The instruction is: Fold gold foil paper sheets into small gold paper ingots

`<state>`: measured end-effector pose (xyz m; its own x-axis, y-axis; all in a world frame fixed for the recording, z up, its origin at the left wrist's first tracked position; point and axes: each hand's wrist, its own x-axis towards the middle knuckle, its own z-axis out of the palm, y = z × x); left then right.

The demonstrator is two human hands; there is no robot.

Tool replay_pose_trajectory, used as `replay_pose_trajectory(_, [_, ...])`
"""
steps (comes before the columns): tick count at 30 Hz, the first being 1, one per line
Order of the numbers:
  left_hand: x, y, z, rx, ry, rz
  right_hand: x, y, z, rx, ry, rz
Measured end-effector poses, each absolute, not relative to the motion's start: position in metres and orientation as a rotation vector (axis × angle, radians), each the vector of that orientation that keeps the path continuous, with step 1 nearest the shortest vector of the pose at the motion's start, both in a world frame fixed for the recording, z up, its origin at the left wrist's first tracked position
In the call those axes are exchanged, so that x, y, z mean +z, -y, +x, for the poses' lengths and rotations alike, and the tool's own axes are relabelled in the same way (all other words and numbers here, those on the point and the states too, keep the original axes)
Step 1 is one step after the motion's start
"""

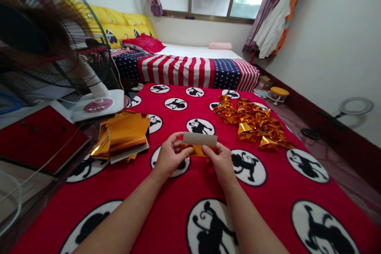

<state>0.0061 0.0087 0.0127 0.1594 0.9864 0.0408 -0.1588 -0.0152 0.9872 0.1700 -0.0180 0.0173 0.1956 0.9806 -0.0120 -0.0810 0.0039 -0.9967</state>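
Note:
Between my two hands is a sheet of gold foil paper (200, 139), its pale grey back showing along the top and a gold strip turned up along the bottom. My left hand (172, 152) grips its left end, thumb on the gold strip. At the right end, my right hand (219, 158) pinches it with the thumb in front. To the left lies a loose stack of flat gold foil sheets (125, 133). A heap of folded, shiny gold foil pieces (253, 121) lies to the right.
Everything rests on a red cloth (208, 182) with monkey prints in white circles. A running electric fan (98, 101) stands at the left, beside a dark red panel (38, 139). Beyond the cloth is a bed (178, 69) under a window. A yellow stool (279, 91) stands back right.

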Motion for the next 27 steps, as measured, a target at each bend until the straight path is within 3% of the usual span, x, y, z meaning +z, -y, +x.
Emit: replay_pose_trajectory(27, [0.0065, -0.014, 0.0041, 1.198, -0.942, 1.185, 0.0113, 0.0152, 0.17, 1.078, 1.08, -1.268])
